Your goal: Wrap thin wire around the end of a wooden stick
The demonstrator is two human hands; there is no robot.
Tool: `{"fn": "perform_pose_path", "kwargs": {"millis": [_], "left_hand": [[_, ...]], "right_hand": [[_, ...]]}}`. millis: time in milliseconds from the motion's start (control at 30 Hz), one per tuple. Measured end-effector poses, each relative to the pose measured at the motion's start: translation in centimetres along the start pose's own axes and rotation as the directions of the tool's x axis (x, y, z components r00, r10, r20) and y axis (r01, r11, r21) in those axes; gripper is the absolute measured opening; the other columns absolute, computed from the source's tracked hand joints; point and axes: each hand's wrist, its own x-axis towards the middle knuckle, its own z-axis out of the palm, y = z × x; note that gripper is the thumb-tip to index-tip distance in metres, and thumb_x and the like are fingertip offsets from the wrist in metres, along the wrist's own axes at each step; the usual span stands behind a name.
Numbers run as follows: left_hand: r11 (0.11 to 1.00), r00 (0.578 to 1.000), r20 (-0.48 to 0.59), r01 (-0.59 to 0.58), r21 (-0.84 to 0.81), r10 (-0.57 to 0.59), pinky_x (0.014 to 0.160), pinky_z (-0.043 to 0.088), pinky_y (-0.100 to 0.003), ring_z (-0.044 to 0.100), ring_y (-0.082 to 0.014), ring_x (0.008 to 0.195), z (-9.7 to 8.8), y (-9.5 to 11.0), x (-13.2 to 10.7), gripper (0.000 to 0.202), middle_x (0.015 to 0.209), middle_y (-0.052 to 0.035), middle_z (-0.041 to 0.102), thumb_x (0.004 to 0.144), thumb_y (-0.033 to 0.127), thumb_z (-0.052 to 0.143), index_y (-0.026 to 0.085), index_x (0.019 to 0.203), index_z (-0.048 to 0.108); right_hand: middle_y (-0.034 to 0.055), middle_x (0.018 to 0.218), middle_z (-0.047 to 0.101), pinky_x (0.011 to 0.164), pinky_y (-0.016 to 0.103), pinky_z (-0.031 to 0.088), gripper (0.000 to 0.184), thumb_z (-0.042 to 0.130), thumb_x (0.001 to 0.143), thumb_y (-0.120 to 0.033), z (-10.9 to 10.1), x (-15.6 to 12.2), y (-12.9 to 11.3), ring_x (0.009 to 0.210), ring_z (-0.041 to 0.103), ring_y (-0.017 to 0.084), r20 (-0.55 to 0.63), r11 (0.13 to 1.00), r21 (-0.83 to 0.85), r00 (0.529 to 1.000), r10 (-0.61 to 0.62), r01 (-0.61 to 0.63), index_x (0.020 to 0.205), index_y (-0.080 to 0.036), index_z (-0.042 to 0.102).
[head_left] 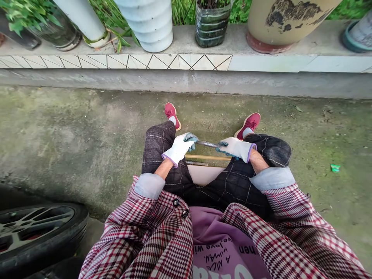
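Observation:
I sit with my knees apart, both hands in white gloves with blue-grey fingertips. My left hand (pixel 180 147) and my right hand (pixel 235 148) are closed on the two ends of a short grey metal rod (pixel 207 143), held level between my knees. Just under it lies a thin yellowish wooden stick (pixel 207 157). A pale seat edge (pixel 203 174) shows between my thighs. My red shoes (pixel 172 113) rest on the concrete.
Mossy concrete ground (pixel 72 135) stretches all round. A tiled ledge (pixel 116 61) ahead carries pots and plastic-bottle planters (pixel 211 23). A car tyre (pixel 37 232) stands at my lower left. A small green scrap (pixel 335 167) lies on the right.

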Motion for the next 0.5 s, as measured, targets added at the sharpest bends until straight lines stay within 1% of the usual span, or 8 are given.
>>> {"fn": "perform_pose_path", "kwargs": {"millis": [67, 133, 200, 267, 333, 433, 500], "left_hand": [[1.0, 1.0, 0.017, 0.003, -0.021, -0.002, 0.05, 0.038, -0.022, 0.052, -0.009, 0.051, 0.6, 0.2, -0.8, 0.009, 0.058, 0.0022, 0.06, 0.077, 0.025, 0.069, 0.015, 0.079, 0.067], [0.999, 0.998, 0.058, 0.011, -0.039, -0.008, 0.05, 0.038, -0.022, 0.053, -0.0095, 0.053, 1.2, 0.0, -1.5, 0.012, 0.058, 0.0018, 0.061, 0.077, 0.027, 0.069, 0.015, 0.08, 0.068], [0.998, 0.997, 0.082, 0.018, -0.068, -0.012, 0.05, 0.039, -0.022, 0.055, -0.01, 0.054, 1.6, -0.6, -2.0, 0.015, 0.059, 0.0014, 0.062, 0.077, 0.028, 0.069, 0.015, 0.084, 0.07], [0.995, 0.997, 0.073, 0.025, -0.102, -0.018, 0.051, 0.04, -0.022, 0.056, -0.0103, 0.055, 1.8, -1.3, -2.3, 0.016, 0.06, 0.0008, 0.063, 0.076, 0.028, 0.068, 0.015, 0.085, 0.07], [0.991, 0.998, 0.051, 0.037, -0.125, -0.03, 0.051, 0.04, -0.022, 0.055, -0.0098, 0.054, 1.7, -1.9, -2.3, 0.016, 0.06, 0.0007, 0.063, 0.075, 0.028, 0.069, 0.015, 0.084, 0.07], [0.988, 0.997, 0.049, 0.061, -0.145, -0.054, 0.05, 0.037, -0.021, 0.053, -0.0089, 0.051, 1.7, -2.6, -2.2, 0.016, 0.058, 0.0012, 0.062, 0.074, 0.026, 0.069, 0.014, 0.084, 0.07], [0.982, 0.995, 0.052, 0.092, -0.166, -0.085, 0.048, 0.035, -0.02, 0.05, -0.0082, 0.049, 2.1, -2.8, -2.2, 0.015, 0.056, 0.0022, 0.061, 0.074, 0.025, 0.069, 0.015, 0.084, 0.07]], "right_hand": [[-0.0003, 0.058, 0.056, 0.053, 0.028, 0.036, 0.025, 0.061, 0.088, -0.037, -0.1, 0.5, 0.1, 0.052, 0.048, 0.013, -0.021, 0.999, -0.025, 0.999, 0.028, -0.028, 0.07, -0.019, 0.063], [-0.001, 0.059, 0.055, 0.053, 0.028, 0.036, 0.025, 0.061, 0.088, -0.038, -0.2, 0.6, 0.1, 0.053, 0.049, 0.013, -0.051, 0.998, 0.012, 0.997, 0.054, -0.054, 0.073, -0.02, 0.062], [-0.0025, 0.06, 0.054, 0.049, 0.026, 0.037, 0.023, 0.061, 0.089, -0.041, -0.3, 0.2, 0.0, 0.051, 0.048, 0.012, -0.067, 0.987, 0.143, 0.994, 0.081, -0.07, 0.08, -0.02, 0.065], [-0.0038, 0.06, 0.052, 0.044, 0.025, 0.036, 0.026, 0.06, 0.089, -0.044, -0.3, -0.4, 0.0, 0.047, 0.045, 0.011, -0.059, 0.949, 0.308, 0.994, 0.092, -0.069, 0.088, -0.019, 0.066], [-0.0045, 0.06, 0.049, 0.04, 0.024, 0.036, 0.029, 0.061, 0.088, -0.047, -0.3, -0.9, -0.1, 0.045, 0.043, 0.01, -0.041, 0.911, 0.409, 0.996, 0.083, -0.059, 0.092, -0.018, 0.066], [-0.0044, 0.06, 0.049, 0.037, 0.022, 0.036, 0.032, 0.064, 0.086, -0.049, -0.1, -1.2, -0.2, 0.045, 0.042, 0.009, -0.046, 0.886, 0.463, 0.997, 0.055, -0.028, 0.091, -0.018, 0.065], [-0.004, 0.06, 0.05, 0.037, 0.021, 0.035, 0.033, 0.065, 0.086, -0.05, 0.1, -1.1, -0.3, 0.046, 0.042, 0.008, -0.091, 0.892, 0.452, 0.995, 0.048, -0.002, 0.088, -0.017, 0.065]]}}
